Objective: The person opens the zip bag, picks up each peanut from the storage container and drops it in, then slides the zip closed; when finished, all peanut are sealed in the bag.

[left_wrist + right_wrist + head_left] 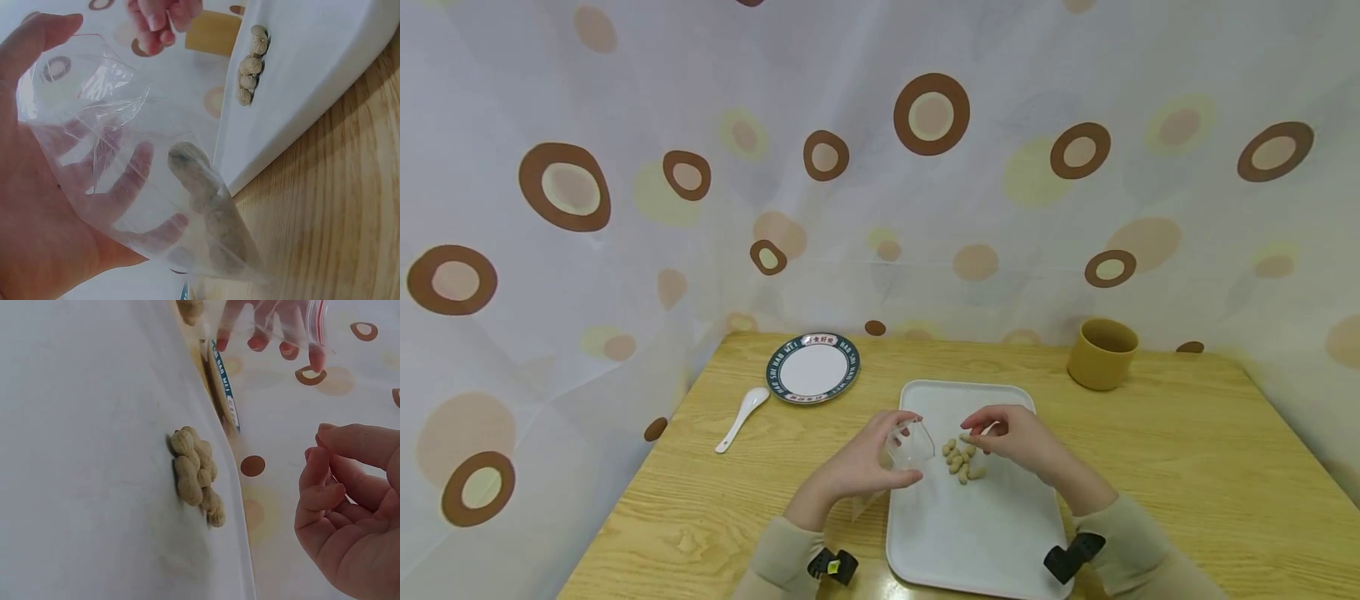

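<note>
A clear plastic zip bag with a red line along its mouth is held by my left hand, thumb on one side and fingers spread behind the film. Large peanuts sit in the bag's lower corner. A small pile of unshelled peanuts lies on the white tray. My right hand hovers over the tray at the pile's right. Its fingers are loosely bent, thumb and index tips close together, and nothing shows between them in the right wrist view.
At the back left stands a round plate with a dark lettered rim, and a white spoon lies beside it. A mustard-yellow cup stands at the back right. A patterned curtain hangs behind the wooden table.
</note>
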`<action>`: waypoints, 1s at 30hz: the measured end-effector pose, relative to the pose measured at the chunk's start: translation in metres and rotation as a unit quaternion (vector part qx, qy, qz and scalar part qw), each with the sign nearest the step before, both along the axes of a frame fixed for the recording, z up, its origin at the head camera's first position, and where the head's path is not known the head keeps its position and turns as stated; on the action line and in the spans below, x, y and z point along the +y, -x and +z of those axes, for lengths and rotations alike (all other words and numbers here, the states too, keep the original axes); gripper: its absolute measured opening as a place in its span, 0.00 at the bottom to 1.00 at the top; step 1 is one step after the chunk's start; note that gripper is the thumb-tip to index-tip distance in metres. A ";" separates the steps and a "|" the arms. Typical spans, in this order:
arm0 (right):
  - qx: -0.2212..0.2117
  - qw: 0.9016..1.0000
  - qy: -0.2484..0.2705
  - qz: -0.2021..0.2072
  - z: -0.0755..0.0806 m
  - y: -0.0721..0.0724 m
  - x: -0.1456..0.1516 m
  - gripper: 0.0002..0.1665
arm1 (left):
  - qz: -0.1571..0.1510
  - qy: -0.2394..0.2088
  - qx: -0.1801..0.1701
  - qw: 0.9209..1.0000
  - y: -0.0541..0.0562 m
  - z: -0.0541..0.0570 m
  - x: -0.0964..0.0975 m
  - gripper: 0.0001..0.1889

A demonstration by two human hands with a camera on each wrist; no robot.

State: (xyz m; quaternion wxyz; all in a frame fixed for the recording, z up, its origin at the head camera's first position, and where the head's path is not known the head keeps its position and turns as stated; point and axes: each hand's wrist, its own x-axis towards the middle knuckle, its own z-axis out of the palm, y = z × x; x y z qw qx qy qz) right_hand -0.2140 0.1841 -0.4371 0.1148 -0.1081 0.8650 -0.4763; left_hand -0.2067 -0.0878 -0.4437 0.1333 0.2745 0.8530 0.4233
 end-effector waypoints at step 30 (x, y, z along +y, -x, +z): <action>-0.008 0.998 -0.057 0.027 -0.041 0.000 0.019 0.13 | -0.002 -0.003 0.000 1.000 0.001 0.002 -0.002 0.40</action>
